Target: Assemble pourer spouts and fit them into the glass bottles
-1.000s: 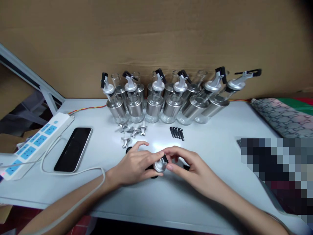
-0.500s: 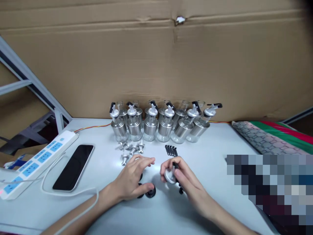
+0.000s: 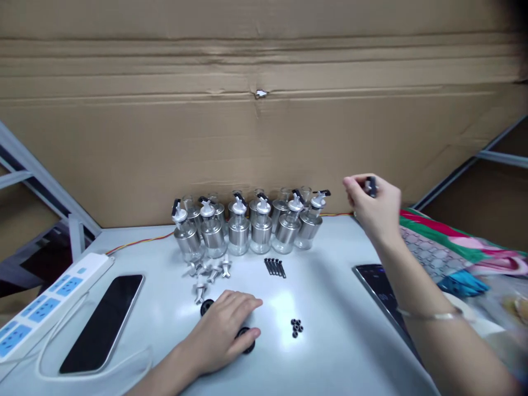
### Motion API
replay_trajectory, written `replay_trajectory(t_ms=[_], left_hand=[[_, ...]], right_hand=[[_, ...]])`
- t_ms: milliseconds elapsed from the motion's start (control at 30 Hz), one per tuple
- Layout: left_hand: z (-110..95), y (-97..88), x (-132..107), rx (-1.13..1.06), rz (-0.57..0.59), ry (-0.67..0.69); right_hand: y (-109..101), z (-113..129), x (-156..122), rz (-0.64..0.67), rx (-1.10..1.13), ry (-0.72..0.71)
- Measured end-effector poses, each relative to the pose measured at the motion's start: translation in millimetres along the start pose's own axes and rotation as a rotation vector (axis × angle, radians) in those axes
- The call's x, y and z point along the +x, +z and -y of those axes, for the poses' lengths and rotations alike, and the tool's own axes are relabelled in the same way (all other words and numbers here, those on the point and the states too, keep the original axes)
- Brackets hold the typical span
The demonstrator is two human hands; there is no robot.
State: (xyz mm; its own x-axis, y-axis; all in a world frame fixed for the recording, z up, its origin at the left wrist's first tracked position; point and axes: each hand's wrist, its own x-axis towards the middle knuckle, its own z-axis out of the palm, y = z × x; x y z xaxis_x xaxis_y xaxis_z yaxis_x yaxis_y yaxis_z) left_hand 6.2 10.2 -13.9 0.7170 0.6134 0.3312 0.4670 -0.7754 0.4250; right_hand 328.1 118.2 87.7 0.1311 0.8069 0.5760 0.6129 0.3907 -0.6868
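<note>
My left hand (image 3: 225,324) lies on the white table (image 3: 338,330), fingers curled over round black caps (image 3: 247,336), one black cap (image 3: 205,306) showing by its knuckles. My right hand (image 3: 373,206) is raised to the right of the bottle row, pinched on a small spout part with a black tip (image 3: 370,186). Several glass bottles with steel sleeves and pourer tops (image 3: 247,228) stand in a row at the back. Loose silver spouts (image 3: 208,272), black sticks (image 3: 275,267) and tiny black rings (image 3: 296,327) lie in front of them.
A black phone (image 3: 101,322) and a white power strip with blue sockets (image 3: 45,302) lie at the left, with a white cable. A dark flat device (image 3: 377,283) and patterned cloths (image 3: 437,247) are on the right. A cardboard wall (image 3: 256,110) stands behind.
My right hand has lifted from the table centre up and to the right, carrying the spout part. The view has tilted upward. My left hand stays on the black caps.
</note>
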Motion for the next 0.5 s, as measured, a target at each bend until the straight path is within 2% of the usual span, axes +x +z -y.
replay_trajectory(t_ms=[33, 133, 300, 400, 500], left_hand=[[0, 0.1, 0, 0.000, 0.002, -0.003], [0, 0.3, 0, -0.006, -0.001, -0.013], [-1, -0.2, 1, -0.003, 0.016, -0.003], [-1, 0.2, 1, 0.012, 0.022, -0.004], [-1, 0.9, 2, 0.023, 0.032, -0.001]], right_hand=[[-1, -7, 15, 0.003, -0.032, -0.014], [6, -26, 45, 0.139, -0.108, -0.061], [26, -51, 57, 0.267, -0.197, -0.063], [30, -65, 54, 0.231, -0.233, -0.028], [24, -70, 49, 0.112, -0.235, -0.001]])
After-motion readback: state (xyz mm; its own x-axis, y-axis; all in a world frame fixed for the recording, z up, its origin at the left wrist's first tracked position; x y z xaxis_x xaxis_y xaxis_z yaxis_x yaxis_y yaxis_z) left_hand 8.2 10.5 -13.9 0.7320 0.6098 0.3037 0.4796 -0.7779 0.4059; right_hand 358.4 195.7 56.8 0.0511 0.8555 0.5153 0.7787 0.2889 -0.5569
